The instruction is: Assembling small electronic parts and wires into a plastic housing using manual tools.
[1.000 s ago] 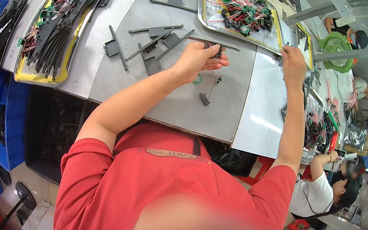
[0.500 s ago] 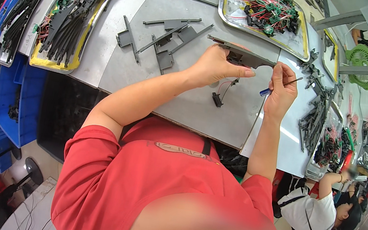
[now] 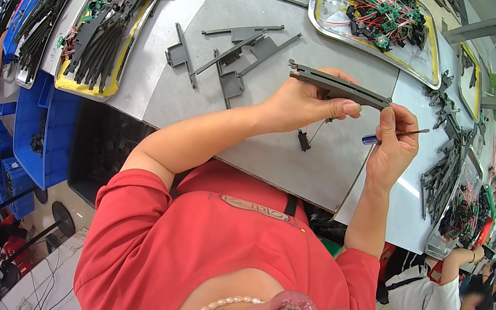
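My left hand [image 3: 308, 105] is closed around a long dark grey plastic housing [image 3: 340, 86], its thumb along the near side and its fingers behind. A narrow slotted edge of the housing faces up. My right hand [image 3: 394, 149] pinches the housing's right end between thumb and fingers. Tucked in that same hand is a small screwdriver [image 3: 370, 139] with a blue handle, its thin dark shaft pointing out to the right. Below the housing hangs or lies a small black component [image 3: 304, 140] on thin wires; whether it is attached is hidden by my left hand.
Several loose grey plastic housings [image 3: 231, 84] lie left of my hands. A yellow-lined tray [image 3: 433, 80] of wired green boards stands at the back; another tray [image 3: 112, 89] holds long dark parts at left. Dark plastic parts [image 3: 439, 179] are heaped at right, near a co-worker in white [image 3: 426, 300].
The housing has been turned so its slotted long edge now shows instead of its recessed side. Both hands keep their hold. The whole view has shifted slightly.
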{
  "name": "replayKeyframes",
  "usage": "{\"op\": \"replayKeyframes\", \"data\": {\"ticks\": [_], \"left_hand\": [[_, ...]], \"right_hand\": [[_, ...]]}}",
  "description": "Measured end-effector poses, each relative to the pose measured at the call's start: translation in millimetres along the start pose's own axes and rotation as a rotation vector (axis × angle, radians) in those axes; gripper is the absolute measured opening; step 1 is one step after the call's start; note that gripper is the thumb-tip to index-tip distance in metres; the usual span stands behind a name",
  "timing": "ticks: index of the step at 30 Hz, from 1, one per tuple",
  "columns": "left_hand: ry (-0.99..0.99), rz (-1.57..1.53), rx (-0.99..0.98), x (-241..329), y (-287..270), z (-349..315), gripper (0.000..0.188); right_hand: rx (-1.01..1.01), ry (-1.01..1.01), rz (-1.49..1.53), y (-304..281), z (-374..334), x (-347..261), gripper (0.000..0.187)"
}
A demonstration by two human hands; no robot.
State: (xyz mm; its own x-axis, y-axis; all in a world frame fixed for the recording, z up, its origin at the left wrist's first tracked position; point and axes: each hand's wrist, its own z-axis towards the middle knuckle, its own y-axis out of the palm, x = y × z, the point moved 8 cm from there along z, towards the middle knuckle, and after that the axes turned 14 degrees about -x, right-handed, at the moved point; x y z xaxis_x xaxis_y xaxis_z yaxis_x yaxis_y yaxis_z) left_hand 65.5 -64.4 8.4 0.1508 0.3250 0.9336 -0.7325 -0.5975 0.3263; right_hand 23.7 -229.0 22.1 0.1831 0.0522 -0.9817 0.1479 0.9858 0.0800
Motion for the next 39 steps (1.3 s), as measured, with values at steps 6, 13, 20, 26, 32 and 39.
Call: {"op": "replayKeyframes", "data": {"ticks": [6,13,20,26,32,39], "left_hand": [[0.028,-0.009,-0.016,1.3,2.7,-1.0,0.033],[0.031,-0.004,-0.002,1.9,2.0,-1.3,0.035],[0.021,0.011,0.005,3.9,1.7,-2.1,0.036],[0.014,0.003,-0.01,2.6,2.3,-1.2,0.034],[0.064,-0.003,-0.026,6.0,3.3,-2.0,0.031],[0.079,0.066,-0.052,11.8,4.5,-1.1,0.033]], "right_hand": [[0.015,-0.049,-0.023,2.1,-3.0,-7.6,0.022],[0.001,-0.056,-0.025,3.6,-3.9,-11.3,0.023],[-0.004,-0.055,-0.043,0.9,-4.4,-13.3,0.022],[0.002,-0.08,-0.064,2.1,-4.4,-16.2,0.022],[0.001,-0.106,-0.036,4.4,-5.0,-20.4,0.025],[-0.033,-0.051,-0.042,7.7,-4.9,-21.5,0.035]]}}
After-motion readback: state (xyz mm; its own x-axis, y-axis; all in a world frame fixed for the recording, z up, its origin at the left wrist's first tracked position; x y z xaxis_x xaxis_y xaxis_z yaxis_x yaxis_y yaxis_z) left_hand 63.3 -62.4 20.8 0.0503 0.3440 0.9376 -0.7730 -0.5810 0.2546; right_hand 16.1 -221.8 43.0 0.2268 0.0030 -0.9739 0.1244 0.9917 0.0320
